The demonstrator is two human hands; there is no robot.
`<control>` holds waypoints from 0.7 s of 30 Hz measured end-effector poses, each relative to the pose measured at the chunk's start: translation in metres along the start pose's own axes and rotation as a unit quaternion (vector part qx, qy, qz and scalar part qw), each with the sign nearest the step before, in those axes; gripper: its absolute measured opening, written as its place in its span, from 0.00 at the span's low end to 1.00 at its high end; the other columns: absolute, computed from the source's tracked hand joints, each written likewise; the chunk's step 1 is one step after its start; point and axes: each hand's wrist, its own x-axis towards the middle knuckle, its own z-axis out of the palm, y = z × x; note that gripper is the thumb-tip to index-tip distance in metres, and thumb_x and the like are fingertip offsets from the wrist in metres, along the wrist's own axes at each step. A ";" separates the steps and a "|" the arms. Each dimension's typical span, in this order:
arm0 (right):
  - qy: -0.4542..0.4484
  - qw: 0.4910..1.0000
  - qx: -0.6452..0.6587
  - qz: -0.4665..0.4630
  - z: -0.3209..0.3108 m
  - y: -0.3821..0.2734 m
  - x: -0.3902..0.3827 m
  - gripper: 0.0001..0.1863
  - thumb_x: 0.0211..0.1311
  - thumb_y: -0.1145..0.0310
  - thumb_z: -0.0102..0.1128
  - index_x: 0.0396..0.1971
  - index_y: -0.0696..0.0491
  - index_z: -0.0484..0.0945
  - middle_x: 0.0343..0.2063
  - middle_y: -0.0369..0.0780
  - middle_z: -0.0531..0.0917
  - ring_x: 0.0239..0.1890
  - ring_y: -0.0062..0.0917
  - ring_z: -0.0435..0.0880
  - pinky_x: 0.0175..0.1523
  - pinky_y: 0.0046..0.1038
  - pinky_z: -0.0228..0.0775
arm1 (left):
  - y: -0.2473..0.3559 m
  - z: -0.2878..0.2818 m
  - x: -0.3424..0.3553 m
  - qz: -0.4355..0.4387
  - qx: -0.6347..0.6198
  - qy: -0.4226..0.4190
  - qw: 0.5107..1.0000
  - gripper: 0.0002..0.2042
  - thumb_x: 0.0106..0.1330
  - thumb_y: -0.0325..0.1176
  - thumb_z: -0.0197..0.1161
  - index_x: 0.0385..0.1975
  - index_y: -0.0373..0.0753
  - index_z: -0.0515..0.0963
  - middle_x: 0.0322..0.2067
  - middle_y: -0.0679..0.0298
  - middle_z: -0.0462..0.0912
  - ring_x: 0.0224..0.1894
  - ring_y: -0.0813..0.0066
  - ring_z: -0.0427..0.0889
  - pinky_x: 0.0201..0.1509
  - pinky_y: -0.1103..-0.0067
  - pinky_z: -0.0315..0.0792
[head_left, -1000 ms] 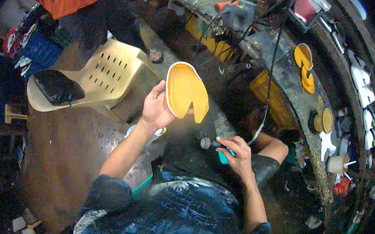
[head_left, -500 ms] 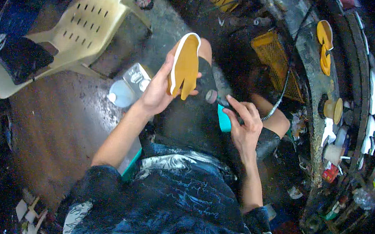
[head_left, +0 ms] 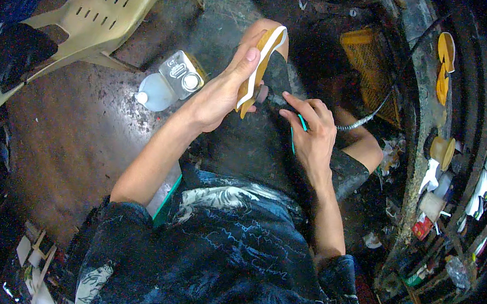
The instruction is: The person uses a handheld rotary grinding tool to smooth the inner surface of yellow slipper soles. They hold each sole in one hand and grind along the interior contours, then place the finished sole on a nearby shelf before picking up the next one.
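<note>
Upper centre, the left hand [head_left: 226, 92] clasps a curved, white-edged yellow sole [head_left: 259, 71]; the right hand [head_left: 314, 134] grips a round-tipped tool [head_left: 273, 100].

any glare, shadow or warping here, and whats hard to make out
Head view: fisheye bends the bench at right; head view: light glares off the floor beside the whitish jug; head view: corners sink into grainy black, and the tool in the right hand looks dim and soft.

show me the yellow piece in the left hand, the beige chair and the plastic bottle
Yellow piece [head_left: 260, 66]: head view, on its white edge.
Beige chair [head_left: 88, 28]: head view, on its slotted panel.
Plastic bottle [head_left: 158, 91]: head view, on its rounded body.
</note>
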 end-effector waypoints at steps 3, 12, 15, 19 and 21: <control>0.001 1.000 -0.002 0.004 0.000 0.000 0.001 0.20 0.59 0.69 0.80 0.52 0.44 0.92 0.35 0.40 0.86 0.41 0.37 0.86 0.49 0.36 0.78 | 0.003 0.002 0.000 -0.006 -0.004 0.005 1.000 0.41 0.82 0.71 0.40 0.85 0.50 0.53 0.48 0.67 0.76 0.45 0.79 0.77 0.42 0.78 0.78; -0.008 1.000 0.000 -0.002 0.001 0.000 0.003 0.19 0.58 0.69 0.80 0.52 0.44 0.92 0.37 0.40 0.87 0.42 0.37 0.86 0.50 0.36 0.77 | -0.001 0.000 0.001 -0.004 -0.015 0.015 1.000 0.40 0.82 0.70 0.40 0.85 0.51 0.53 0.50 0.65 0.75 0.44 0.78 0.78 0.44 0.76 0.79; -0.012 1.000 0.005 0.003 0.003 0.000 0.001 0.19 0.58 0.68 0.80 0.51 0.44 0.93 0.36 0.40 0.87 0.41 0.37 0.85 0.49 0.36 0.77 | -0.005 -0.004 0.003 -0.004 -0.020 0.017 1.000 0.39 0.82 0.70 0.40 0.81 0.48 0.59 0.50 0.63 0.79 0.45 0.75 0.82 0.47 0.72 0.82; -0.022 1.000 0.004 0.005 0.002 -0.001 -0.004 0.20 0.57 0.68 0.80 0.51 0.44 0.93 0.35 0.39 0.86 0.41 0.36 0.85 0.49 0.36 0.77 | -0.010 -0.005 0.002 -0.004 -0.027 0.047 0.999 0.38 0.82 0.70 0.40 0.73 0.43 0.71 0.50 0.58 0.86 0.48 0.70 0.88 0.52 0.67 0.87; -0.021 1.000 0.005 0.005 0.002 -0.003 -0.007 0.20 0.57 0.68 0.80 0.51 0.44 0.93 0.35 0.39 0.86 0.41 0.36 0.85 0.49 0.35 0.77 | -0.011 -0.005 0.001 -0.002 -0.035 0.049 0.998 0.37 0.83 0.69 0.40 0.73 0.43 0.71 0.49 0.58 0.86 0.47 0.69 0.88 0.52 0.67 0.87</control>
